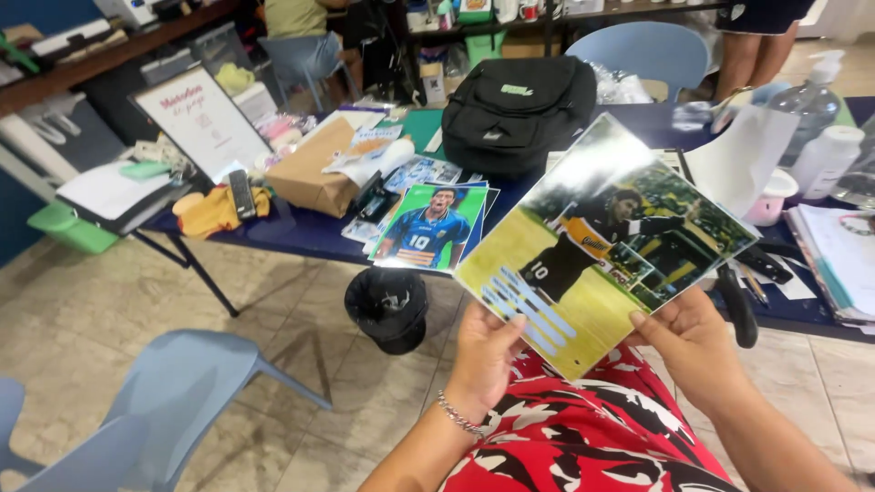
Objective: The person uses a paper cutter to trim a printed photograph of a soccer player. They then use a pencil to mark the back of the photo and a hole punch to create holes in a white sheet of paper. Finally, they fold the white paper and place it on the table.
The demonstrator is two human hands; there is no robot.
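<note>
Left hand [486, 351]: we've got it pinching the lower left edge of the glossy photo print [602, 241], thumb on top of the picture and the other fingers tucked behind it, so closed on the sheet. There's a silver chain bracelet [458, 419] on that wrist.

Right hand [694, 342]: same deal on the lower right edge, thumb lying on the face of the print and fingers curled under it, closed on the paper.

Photo print: held up in the air between both our hands, tilted so one corner points down toward our lap, in front of the table edge. It shows a footballer in a dark kit on a pitch, with a strip of pale stripes near the bottom left. The top part catches a lot of glare.

Lap: red, white and black patterned fabric [583, 437] right under the print.

Table [314, 235]: dark blue top, pretty cluttered. A second print [427, 226] of a player in a blue shirt lies on a small stack at the near edge, just left of the one we're holding.

Behind it: a black backpack [518, 107] sits further back, a brown paper parcel [312, 173] to its left, a framed white sign [202, 118] leaning beyond that.

Floor: beige tiles, a small black bin [390, 308] under the table edge, a light blue plastic chair [173, 401] off to our left.

Right side of table: white bottles [825, 155] and a pile of papers [843, 260].
</note>
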